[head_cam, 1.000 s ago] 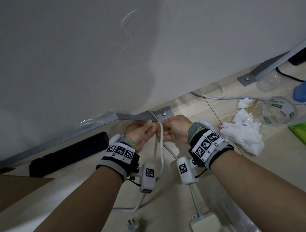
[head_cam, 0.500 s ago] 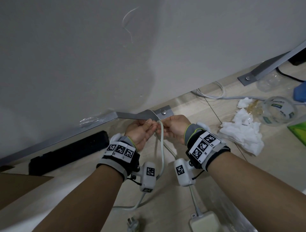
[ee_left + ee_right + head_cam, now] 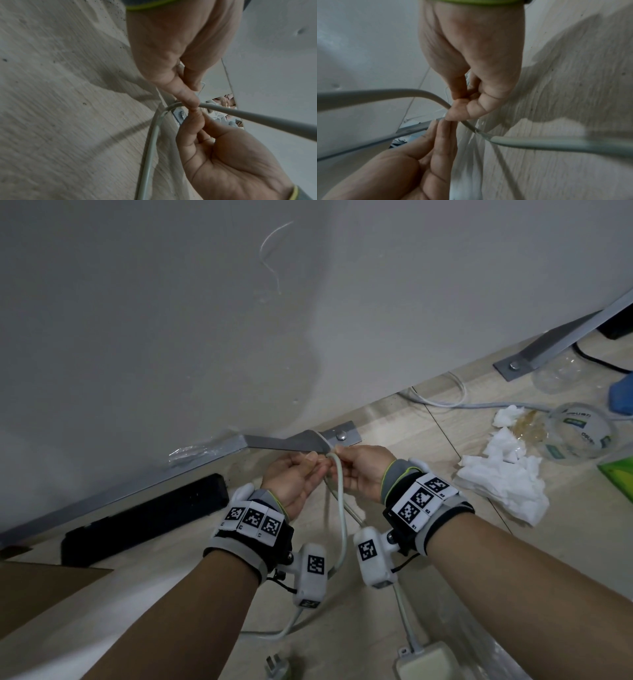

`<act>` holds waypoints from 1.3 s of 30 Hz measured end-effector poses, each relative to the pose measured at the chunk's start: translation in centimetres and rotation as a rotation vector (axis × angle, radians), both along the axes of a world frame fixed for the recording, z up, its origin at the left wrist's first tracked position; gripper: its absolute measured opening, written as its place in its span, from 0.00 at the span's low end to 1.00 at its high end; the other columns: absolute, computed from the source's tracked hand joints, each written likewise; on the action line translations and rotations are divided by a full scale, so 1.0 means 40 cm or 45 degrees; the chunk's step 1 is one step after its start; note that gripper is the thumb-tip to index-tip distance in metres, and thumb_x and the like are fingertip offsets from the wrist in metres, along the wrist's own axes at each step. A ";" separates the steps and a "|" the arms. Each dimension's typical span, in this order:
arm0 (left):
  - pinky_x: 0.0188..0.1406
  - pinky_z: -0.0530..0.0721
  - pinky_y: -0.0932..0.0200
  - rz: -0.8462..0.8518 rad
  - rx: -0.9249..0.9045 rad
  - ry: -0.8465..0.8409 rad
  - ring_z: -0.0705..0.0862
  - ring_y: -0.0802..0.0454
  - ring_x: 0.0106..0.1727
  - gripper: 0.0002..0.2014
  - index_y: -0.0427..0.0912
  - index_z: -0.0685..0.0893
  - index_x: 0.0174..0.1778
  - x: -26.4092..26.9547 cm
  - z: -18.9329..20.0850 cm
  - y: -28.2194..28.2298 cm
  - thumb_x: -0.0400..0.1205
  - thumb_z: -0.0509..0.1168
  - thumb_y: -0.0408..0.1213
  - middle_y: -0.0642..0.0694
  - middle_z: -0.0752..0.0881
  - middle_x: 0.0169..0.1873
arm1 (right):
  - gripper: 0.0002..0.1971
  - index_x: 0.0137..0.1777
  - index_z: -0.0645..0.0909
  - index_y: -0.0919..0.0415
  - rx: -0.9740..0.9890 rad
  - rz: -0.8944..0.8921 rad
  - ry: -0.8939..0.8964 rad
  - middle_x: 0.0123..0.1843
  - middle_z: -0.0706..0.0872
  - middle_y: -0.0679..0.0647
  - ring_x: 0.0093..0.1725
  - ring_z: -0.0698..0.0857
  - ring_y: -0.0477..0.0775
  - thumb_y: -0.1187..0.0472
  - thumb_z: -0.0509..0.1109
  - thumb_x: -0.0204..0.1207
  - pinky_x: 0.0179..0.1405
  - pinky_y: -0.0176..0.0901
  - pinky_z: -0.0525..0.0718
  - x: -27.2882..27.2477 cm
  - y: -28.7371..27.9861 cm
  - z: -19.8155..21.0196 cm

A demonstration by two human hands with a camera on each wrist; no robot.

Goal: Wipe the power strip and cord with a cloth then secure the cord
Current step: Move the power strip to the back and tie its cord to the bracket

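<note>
Where both meet, left hand, right hand pinching cord

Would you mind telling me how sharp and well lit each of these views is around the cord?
Head view: evenly lit and sharp; the cord shows clearly between the left hand and right hand. Left wrist view: dim, the floor streaked with blur. Right wrist view: soft throughout, the near cord out of focus, hand shadows on the floor.

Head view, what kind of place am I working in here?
Probably the floor under a desk in a home or office, close to a wall. A grey metal desk leg is bolted down, the cord and power strip lie on wood-look flooring, and crumpled tissues sit nearby.
</note>
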State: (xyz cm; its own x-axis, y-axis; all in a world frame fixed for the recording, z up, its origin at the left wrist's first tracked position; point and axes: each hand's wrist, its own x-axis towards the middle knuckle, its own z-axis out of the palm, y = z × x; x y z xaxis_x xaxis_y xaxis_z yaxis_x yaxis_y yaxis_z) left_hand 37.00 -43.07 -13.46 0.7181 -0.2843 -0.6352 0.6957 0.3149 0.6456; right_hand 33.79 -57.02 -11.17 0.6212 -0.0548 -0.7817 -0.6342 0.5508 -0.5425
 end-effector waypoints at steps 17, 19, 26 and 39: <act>0.37 0.87 0.67 0.024 -0.049 -0.010 0.91 0.49 0.46 0.12 0.25 0.76 0.61 0.005 -0.017 -0.006 0.84 0.59 0.28 0.28 0.84 0.54 | 0.09 0.41 0.83 0.67 0.046 0.078 0.036 0.35 0.86 0.58 0.30 0.87 0.51 0.65 0.65 0.80 0.31 0.42 0.89 0.018 -0.028 0.002; 0.36 0.87 0.68 0.016 -0.063 -0.008 0.91 0.52 0.42 0.09 0.27 0.78 0.56 0.006 -0.019 -0.009 0.85 0.58 0.28 0.31 0.85 0.50 | 0.09 0.40 0.82 0.67 0.034 0.079 0.023 0.35 0.86 0.58 0.29 0.87 0.51 0.65 0.65 0.80 0.31 0.41 0.89 0.017 -0.031 0.001; 0.35 0.87 0.68 0.049 -0.058 -0.006 0.91 0.51 0.41 0.05 0.31 0.77 0.50 0.006 -0.026 -0.009 0.84 0.58 0.28 0.32 0.85 0.49 | 0.07 0.43 0.82 0.69 0.010 0.025 -0.007 0.36 0.85 0.61 0.26 0.87 0.50 0.67 0.65 0.80 0.24 0.40 0.87 0.014 -0.021 -0.004; 0.35 0.87 0.68 0.078 -0.119 0.034 0.91 0.53 0.39 0.11 0.29 0.80 0.40 -0.008 -0.011 -0.011 0.85 0.58 0.30 0.39 0.90 0.35 | 0.10 0.45 0.81 0.70 0.076 -0.027 -0.025 0.36 0.84 0.60 0.26 0.85 0.49 0.65 0.62 0.83 0.24 0.40 0.87 0.006 -0.011 0.005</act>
